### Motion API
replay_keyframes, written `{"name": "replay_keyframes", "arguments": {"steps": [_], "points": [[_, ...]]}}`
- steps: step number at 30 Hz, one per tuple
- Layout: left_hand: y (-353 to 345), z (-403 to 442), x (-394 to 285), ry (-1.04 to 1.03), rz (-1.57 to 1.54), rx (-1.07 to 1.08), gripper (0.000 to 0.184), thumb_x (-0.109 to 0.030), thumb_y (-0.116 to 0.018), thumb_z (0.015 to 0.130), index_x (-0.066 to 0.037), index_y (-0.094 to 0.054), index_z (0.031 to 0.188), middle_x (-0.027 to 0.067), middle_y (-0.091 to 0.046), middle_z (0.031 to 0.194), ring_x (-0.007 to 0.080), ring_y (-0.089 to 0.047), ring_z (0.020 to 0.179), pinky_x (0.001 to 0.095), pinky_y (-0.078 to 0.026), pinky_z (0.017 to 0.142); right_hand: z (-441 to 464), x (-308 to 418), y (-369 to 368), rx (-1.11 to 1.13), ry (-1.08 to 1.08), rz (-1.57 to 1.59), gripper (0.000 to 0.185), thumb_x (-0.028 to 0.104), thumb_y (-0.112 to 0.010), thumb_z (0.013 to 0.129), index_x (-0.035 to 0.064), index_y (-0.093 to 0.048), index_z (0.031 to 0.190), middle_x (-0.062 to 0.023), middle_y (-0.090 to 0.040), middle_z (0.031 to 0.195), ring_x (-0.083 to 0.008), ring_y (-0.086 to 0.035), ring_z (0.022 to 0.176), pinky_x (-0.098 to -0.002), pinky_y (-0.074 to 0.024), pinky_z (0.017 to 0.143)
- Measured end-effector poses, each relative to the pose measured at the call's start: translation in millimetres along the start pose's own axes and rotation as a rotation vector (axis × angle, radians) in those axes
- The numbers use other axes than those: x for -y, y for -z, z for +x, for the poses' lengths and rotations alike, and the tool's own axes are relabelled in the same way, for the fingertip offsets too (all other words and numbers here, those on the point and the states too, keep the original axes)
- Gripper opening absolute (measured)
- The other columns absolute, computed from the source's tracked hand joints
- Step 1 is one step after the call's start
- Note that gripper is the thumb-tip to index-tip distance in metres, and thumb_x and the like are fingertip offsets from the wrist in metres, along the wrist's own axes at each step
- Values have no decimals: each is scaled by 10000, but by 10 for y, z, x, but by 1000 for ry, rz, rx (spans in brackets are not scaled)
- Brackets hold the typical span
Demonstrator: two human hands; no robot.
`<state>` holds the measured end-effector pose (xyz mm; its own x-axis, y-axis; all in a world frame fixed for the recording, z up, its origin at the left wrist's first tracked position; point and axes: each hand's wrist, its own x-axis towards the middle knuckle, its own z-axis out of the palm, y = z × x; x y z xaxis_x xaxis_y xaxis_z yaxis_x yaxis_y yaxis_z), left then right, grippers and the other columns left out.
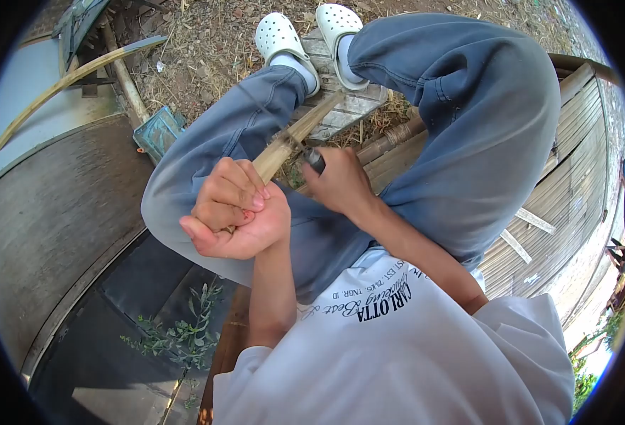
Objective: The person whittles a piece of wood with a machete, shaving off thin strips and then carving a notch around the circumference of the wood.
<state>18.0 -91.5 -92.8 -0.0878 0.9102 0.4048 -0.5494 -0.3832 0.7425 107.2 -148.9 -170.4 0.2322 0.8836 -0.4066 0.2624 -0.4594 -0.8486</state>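
My left hand (pixel 238 209) is closed, palm up, around the near end of a pale strip of split wood or bamboo (pixel 302 131). The strip points away from me, and its far tip is above the wooden boards at my feet. In my right hand (pixel 339 180) is the dark handle of a knife (pixel 314 160). Its thin blade is smeared by motion and crosses the strip, partway along. I cannot tell how deep the edge sits. A small red mark shows at the fingers of my left hand.
My legs in blue trousers (pixel 475 85) flank the work. White clogs (pixel 280 39) rest on weathered boards (pixel 351 110). A bluish box (pixel 160 131) and a curved wooden strip (pixel 71 83) are left; slatted bamboo (pixel 546 234) is right. A leafy plant (pixel 185 333) grows lower left.
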Motion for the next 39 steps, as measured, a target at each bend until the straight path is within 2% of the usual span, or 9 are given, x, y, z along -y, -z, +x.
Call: {"name": "replay_keyframes", "arguments": {"steps": [2, 8, 13, 15, 19, 23, 28, 32, 39], "points": [[91, 10, -31, 0, -14, -11, 567, -406, -247, 965, -120, -263, 476, 22, -318, 467, 117, -279, 432, 201, -237, 363, 152, -305, -77, -8, -71, -155, 268, 220, -629, 753, -46, -625, 719, -259, -601, 682, -417, -607, 705, -462, -492, 659], [56, -12, -21, 24, -31, 60, 564, -389, -252, 960, -123, -250, 462, 17, -301, 451, 115, -271, 424, 208, -232, 362, -139, 247, 115, 90, 34, -11, 265, 220, -632, 754, -45, -638, 755, -259, -608, 698, -416, -609, 730, -462, -492, 679], [181, 48, -56, 27, -26, -82, 566, -378, -263, 959, -119, -249, 455, 12, -273, 426, 110, -262, 418, 204, -219, 366, 148, -174, -114, 0, -78, -112, 239, 192, -625, 756, -46, -639, 768, -253, -611, 704, -414, -608, 737, -459, -488, 681], [156, 11, -35, -1, -3, 24, 563, -372, -265, 958, -119, -259, 454, 10, -272, 424, 109, -254, 415, 209, -211, 366, 220, -277, -52, -23, -109, -95, 219, 181, -622, 751, -38, -637, 754, -249, -607, 695, -416, -604, 728, -461, -485, 677], [28, 16, 18, 18, -41, 53, 573, -372, -271, 961, -114, -290, 450, 7, -271, 428, 108, -250, 415, 211, -203, 370, -71, 225, 83, 39, 92, 63, 202, 174, -613, 747, -27, -625, 735, -254, -599, 689, -423, -597, 727, -466, -482, 662], [6, 29, 31, 18, -6, 85, 563, -377, -262, 957, -123, -258, 456, 15, -290, 439, 106, -253, 416, 198, -208, 355, 312, -435, -96, -93, -111, -76, 222, 192, -622, 748, -30, -628, 739, -261, -599, 702, -422, -597, 739, -465, -484, 663], [19, 114, 69, 23, -48, 129, 574, -373, -272, 968, -108, -287, 459, 10, -286, 439, 110, -263, 420, 207, -220, 378, 57, 40, 73, 33, 51, 14, 216, 184, -622, 755, -31, -626, 736, -256, -601, 705, -419, -602, 742, -475, -482, 661], [82, 46, 6, 2, -7, 16, 568, -380, -263, 968, -111, -292, 469, 16, -309, 454, 112, -271, 422, 205, -230, 376, 355, -561, -151, -49, -124, -116, 208, 184, -629, 753, -24, -629, 752, -243, -610, 710, -410, -607, 727, -459, -487, 656], [86, 71, 2, -1, -17, 80, 569, -369, -279, 966, -106, -315, 464, 18, -322, 444, 115, -283, 414, 204, -245, 374, 103, -127, -34, -2, -31, -68, 215, 197, -608, 766, -15, -637, 753, -241, -615, 725, -414, -605, 722, -458, -483, 656]]}}
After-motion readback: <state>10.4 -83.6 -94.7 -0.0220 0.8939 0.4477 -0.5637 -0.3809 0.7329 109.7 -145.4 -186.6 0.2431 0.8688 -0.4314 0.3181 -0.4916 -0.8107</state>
